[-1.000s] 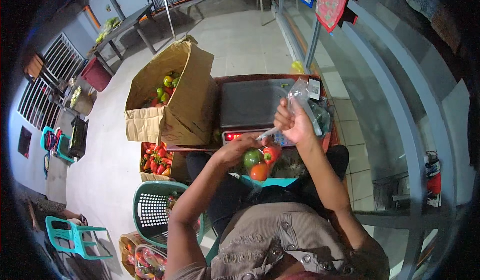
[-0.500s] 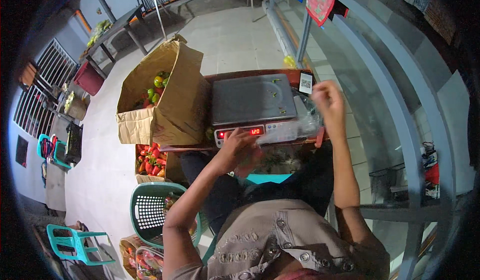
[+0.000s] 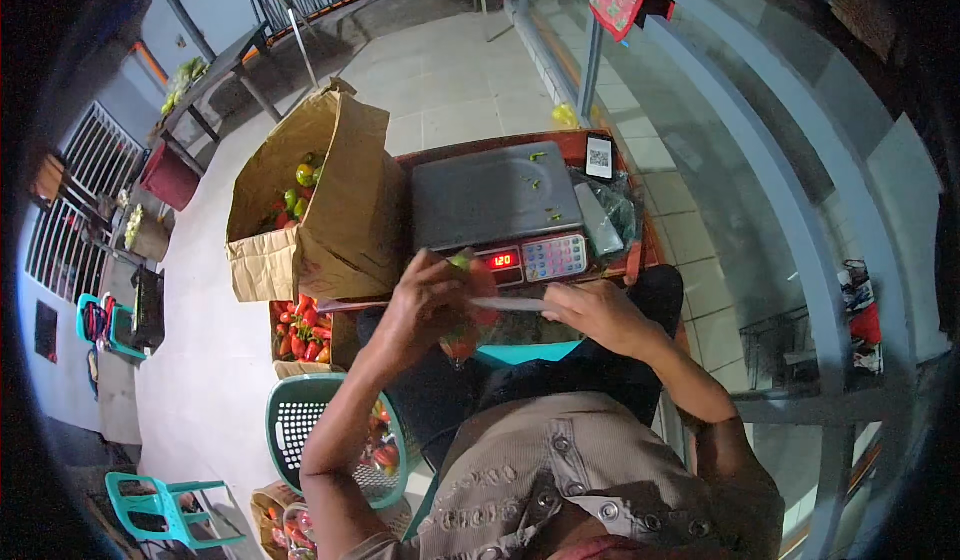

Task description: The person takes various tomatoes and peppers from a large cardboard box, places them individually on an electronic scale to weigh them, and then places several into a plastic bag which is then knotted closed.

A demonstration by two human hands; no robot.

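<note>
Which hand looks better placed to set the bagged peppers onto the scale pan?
Probably the left hand: it cups the bag of peppers just below the scale, while the right hand only pinches the bag's stretched end.

The left hand (image 3: 432, 298) wraps over a clear bag of peppers (image 3: 466, 305), so most of the bag is hidden and how many peppers it holds cannot be told. The stretched neck of the bag runs into the right hand (image 3: 598, 312), whose fingertips are tucked out of sight. The hands cover the front edge of the scale (image 3: 500, 200), and the keys on its pad are too small to make out. The brown paper sack (image 3: 320, 205) hides all but the top few of the peppers inside it. The green basket (image 3: 310, 425) is partly behind the left forearm. The teal chair (image 3: 165, 510) sits in the dark rim and is cut off.
</note>
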